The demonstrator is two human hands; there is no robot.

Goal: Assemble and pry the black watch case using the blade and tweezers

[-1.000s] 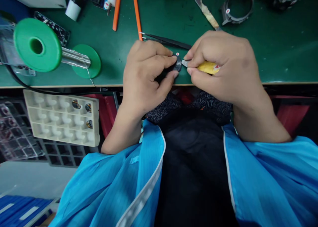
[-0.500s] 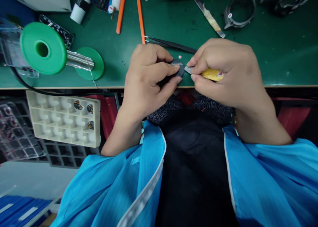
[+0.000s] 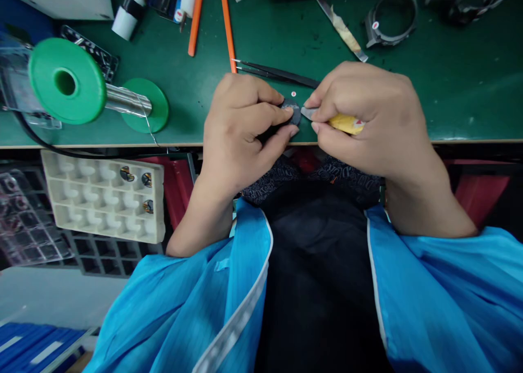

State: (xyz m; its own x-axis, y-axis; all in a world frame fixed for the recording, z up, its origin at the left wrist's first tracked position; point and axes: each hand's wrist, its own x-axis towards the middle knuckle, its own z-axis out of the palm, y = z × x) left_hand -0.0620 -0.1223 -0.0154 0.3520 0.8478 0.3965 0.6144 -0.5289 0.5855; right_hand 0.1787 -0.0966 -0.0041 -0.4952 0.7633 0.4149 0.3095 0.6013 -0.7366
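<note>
Near the bench's front edge, my left hand (image 3: 245,130) has its fingers closed on a small dark round disc (image 3: 294,113), which looks like a watch back; part of it is hidden under the fingertips. My right hand (image 3: 373,117) grips a blade with a yellow-wrapped handle (image 3: 347,123). The blade's grey tip points left, right beside the disc's edge; I cannot tell whether they touch. Black tweezers (image 3: 281,74) lie just behind both hands. A tiny white round sticker with a red mark (image 3: 293,94) sits on the green bench top between the hands and the tweezers.
A green solder spool (image 3: 67,81) lies on the left of the green bench (image 3: 461,90). Behind are orange sticks (image 3: 196,19), a tape-wrapped blade (image 3: 342,29) and a watch case (image 3: 390,22). Below the bench edge, a cream compartment tray (image 3: 102,196) holds several small round parts.
The whole view has shifted slightly, so things appear a little further left. Both hands keep their grips, and the blade tip stays beside the disc.
</note>
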